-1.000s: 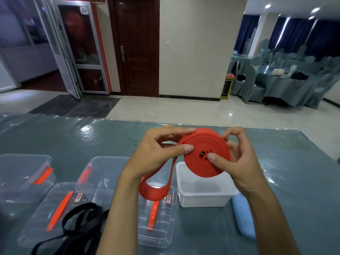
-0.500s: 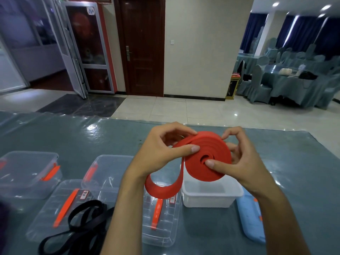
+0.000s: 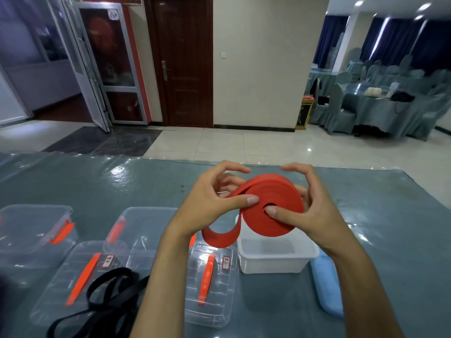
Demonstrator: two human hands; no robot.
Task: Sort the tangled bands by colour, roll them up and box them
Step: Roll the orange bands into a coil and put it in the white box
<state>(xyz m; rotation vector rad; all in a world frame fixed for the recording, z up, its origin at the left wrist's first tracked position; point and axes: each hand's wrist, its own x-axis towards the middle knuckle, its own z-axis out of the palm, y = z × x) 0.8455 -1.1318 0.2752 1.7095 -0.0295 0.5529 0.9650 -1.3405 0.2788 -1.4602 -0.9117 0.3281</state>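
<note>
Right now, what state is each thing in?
red band: mostly rolled, tail hanging loose
left hand: grips the roll
right hand: grips the roll, thumb at its centre
white box: open, empty
black bands: unrolled, tangled
clear lids: off, flat

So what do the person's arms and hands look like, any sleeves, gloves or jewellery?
Both forearms are bare as far as the picture shows: no sleeves reach into view. The left hand and right hand wear no gloves, and no rings, watch or bracelets show on the fingers or wrists. The nails are short and unpainted. No markings are visible.
</note>
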